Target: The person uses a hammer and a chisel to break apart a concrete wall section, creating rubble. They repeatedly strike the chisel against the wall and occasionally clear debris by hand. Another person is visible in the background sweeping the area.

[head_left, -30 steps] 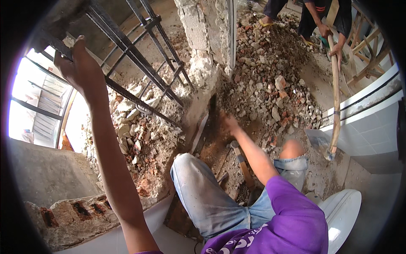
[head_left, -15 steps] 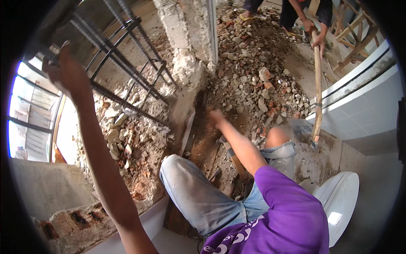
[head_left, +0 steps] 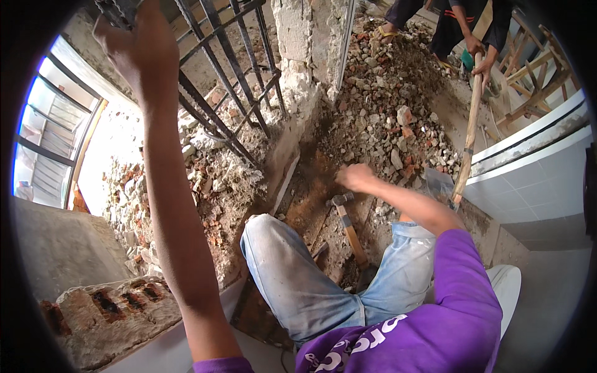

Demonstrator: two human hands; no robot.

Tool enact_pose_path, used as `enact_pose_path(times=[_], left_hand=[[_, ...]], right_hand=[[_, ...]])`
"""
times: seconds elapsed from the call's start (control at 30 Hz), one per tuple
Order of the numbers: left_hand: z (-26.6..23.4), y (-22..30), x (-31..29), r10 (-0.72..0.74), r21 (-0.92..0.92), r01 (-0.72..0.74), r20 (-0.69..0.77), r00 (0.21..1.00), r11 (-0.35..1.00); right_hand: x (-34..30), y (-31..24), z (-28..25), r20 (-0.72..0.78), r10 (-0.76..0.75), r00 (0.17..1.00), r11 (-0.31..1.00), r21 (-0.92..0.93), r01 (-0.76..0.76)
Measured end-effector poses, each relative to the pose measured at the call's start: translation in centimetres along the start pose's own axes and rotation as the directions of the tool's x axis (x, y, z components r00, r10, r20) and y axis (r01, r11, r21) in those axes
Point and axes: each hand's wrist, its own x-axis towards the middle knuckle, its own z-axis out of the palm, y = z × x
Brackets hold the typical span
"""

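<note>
My left hand (head_left: 142, 53) is raised at the upper left, its fingers wrapped round the dark steel bars of a rebar cage (head_left: 227, 68). The cage slants down toward the base of a broken concrete column (head_left: 298, 43). My right hand (head_left: 357, 178) hovers over dusty soil and rubble, fingers curled in; whatever they hold, if anything, cannot be made out. Just below it lies a hammer (head_left: 349, 233), with a metal head and a wooden handle, on the dirt between my knees. A smaller tool end (head_left: 320, 251) shows beside my left knee.
A rubble heap (head_left: 392, 112) spreads ahead. At the upper right another person's hands (head_left: 482, 59) hold a long wooden handle (head_left: 471, 130), with a shovel blade (head_left: 439, 185) near its lower end. A tiled low wall (head_left: 528, 186) runs at right; a broken brick ledge (head_left: 118, 317) lies lower left.
My view has shifted, so the cage and column appear farther right. My right hand has drawn back from the column's base toward me, uncovering the hammer head. My left hand stays on the cage.
</note>
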Motion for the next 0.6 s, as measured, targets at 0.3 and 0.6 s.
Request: enact_pose_path(times=[0.3, 0.6], left_hand=[[0.0, -0.8, 0.9, 0.167, 0.070, -0.165, -0.034, 0.985, 0.984], [1.9, -2.1, 0.6, 0.082, 0.058, -0.084, 0.026, 0.996, 0.995]], right_hand=[[10.7, 0.2, -0.9, 0.094, 0.013, 0.996, 0.954, -0.299, 0.016], [3.5, 15.6, -1.7, -0.151, 0.077, 0.986, 0.967, -0.231, -0.111]])
